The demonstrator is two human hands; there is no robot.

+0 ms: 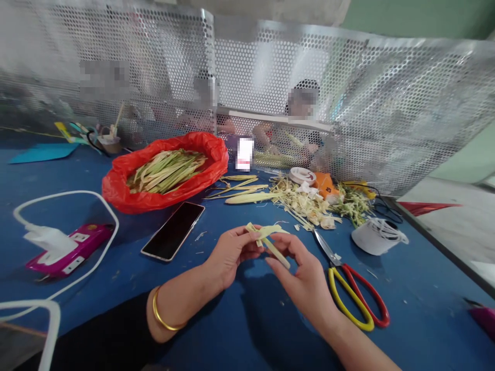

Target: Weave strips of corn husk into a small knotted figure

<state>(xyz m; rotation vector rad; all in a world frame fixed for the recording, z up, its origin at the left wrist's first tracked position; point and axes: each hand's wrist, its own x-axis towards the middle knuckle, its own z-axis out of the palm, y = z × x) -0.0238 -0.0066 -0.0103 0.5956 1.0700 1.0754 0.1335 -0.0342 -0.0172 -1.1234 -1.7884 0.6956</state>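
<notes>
My left hand (235, 252), with a gold bangle at the wrist, pinches pale green leaf strips (266, 230) between thumb and fingers. The strips cross and are folded over each other near the thumb, with one end slanting down to the right. My right hand (299, 268) is curled around that slanting end. Its index finger lies against the strips, its thumb stands a little apart, and the other fingertips are partly hidden. Just right of this hand lie scissors (338, 265) with one yellow and one red handle. Loose leaf strips (251, 197) rest on the blue table (240, 330) beyond my hands.
A red plastic bag (119, 190) holds many leaf strips. Near it are a phone (174, 232) and a magenta power strip (73, 247) with a white cable. Shredded scraps (305, 203), a tape roll (302, 175) and a spool of white cord (375, 237) lie right. Behind stands a perforated metal screen (263, 72).
</notes>
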